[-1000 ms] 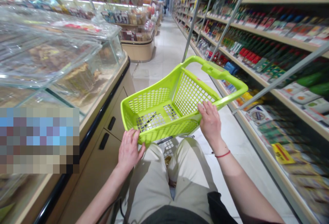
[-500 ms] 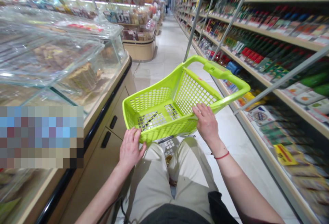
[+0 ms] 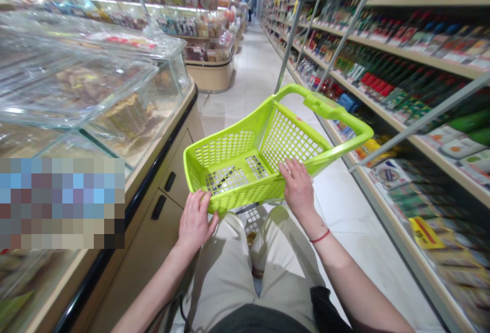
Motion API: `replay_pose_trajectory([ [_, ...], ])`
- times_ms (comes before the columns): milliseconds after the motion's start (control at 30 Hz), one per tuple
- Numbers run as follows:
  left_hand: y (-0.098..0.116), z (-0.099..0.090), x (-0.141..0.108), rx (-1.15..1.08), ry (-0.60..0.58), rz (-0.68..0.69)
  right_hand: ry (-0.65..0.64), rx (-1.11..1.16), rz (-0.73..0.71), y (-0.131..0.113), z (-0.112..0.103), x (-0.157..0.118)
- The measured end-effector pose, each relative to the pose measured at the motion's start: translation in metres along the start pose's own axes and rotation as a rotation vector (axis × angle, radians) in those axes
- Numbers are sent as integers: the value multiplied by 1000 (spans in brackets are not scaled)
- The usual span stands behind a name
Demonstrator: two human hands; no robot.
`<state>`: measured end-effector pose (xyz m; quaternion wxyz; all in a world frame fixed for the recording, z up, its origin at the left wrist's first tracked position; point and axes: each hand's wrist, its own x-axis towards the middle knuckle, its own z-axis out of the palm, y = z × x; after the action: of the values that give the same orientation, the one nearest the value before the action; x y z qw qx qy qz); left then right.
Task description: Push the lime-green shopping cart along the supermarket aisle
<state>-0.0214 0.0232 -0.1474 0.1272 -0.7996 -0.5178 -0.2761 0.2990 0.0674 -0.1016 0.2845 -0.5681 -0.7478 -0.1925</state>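
Observation:
A bright green plastic shopping basket (image 3: 229, 190), its sides and floor full of slots, stands in front of my knees with nothing lying in it. My left hand (image 3: 195, 218) grips the near left corner of its rim, fingers hooked over the edge and thumb outside. Along the near long rim, further right, my right hand (image 3: 298, 185) is closed over the edge, a red cord on that wrist. The basket's looped handle (image 3: 329, 111) rises at the far right, untouched by either hand.
To the left, a counter (image 3: 176, 154) carries clear display cases (image 3: 115, 93) of food. Tall stocked shelves (image 3: 413, 52) line the right, with slanted grey metal bars (image 3: 429, 119) before them. A pale tiled aisle (image 3: 252, 47) runs ahead, where a distant person (image 3: 250, 9) stands.
My right hand has slid a little left along the basket's near rim. My left hand keeps its hold, and the basket stays almost in place.

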Motion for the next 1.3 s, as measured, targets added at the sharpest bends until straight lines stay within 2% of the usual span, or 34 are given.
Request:
replay_pose_trajectory([
  [133, 1, -1, 0, 6, 5, 2, -33, 24, -54, -14, 2, -3],
  [233, 1, -1, 0, 14, 2, 9, -60, 49, -92, -16, 0, -2],
  [367, 1, 0, 1, 16, 5, 15, -79, 35, -98, -4, -6, 2],
  [533, 0, 1, 1, 5, 5, 6, -43, -40, -29, 19, -15, 8],
  [633, 1, 1, 1, 22, 6, 12, -23, -49, 17, 20, -14, 7],
  [767, 3, 1, 2, 35, 7, 17, -12, -16, 33, -5, -2, 2],
  [900, 4, -2, 2, 37, 1, 13, -14, 51, -22, -40, 11, -4],
  [1000, 3, -3, 1, 30, -6, 5, -20, 80, -72, -50, 13, -5],
  [1133, 2, -2, 1, 29, -22, 5, -53, 48, -109, -38, 5, -4],
  [1300, 3, -1, 1, 24, -21, 0, -32, -30, -45, -9, -4, 0],
])
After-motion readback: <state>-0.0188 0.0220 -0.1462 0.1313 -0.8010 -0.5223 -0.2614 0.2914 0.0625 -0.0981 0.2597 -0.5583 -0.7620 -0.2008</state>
